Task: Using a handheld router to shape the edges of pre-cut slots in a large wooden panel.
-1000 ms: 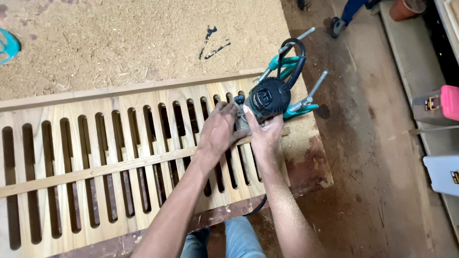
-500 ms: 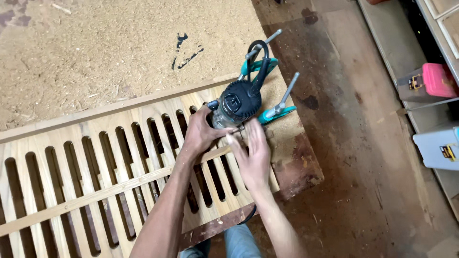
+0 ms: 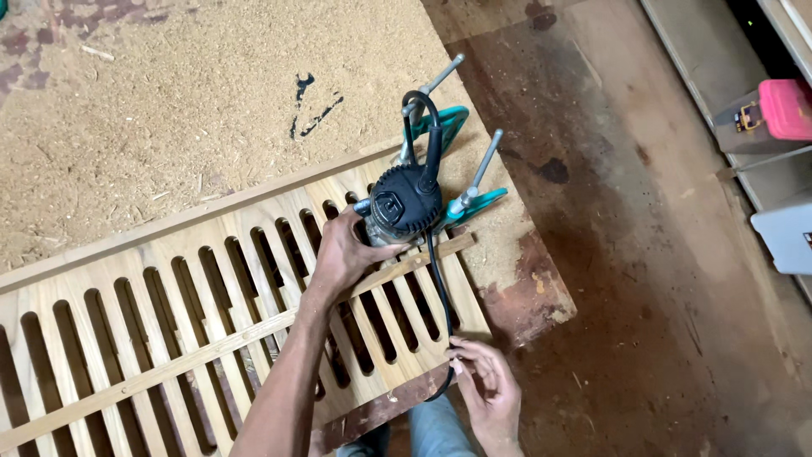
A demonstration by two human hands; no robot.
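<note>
A: Any packages, labels, signs, screens?

B: Few. Pink box [image 3: 787, 108] with a dark clasp, on the shelf at the right edge, upper part. Below it, pale grey flat box [image 3: 785, 241], partly cut off by the edge.

A: On the tool?

B: Small square label [image 3: 389, 204] on the black cap, pale outline. No screens, no signs.
</note>
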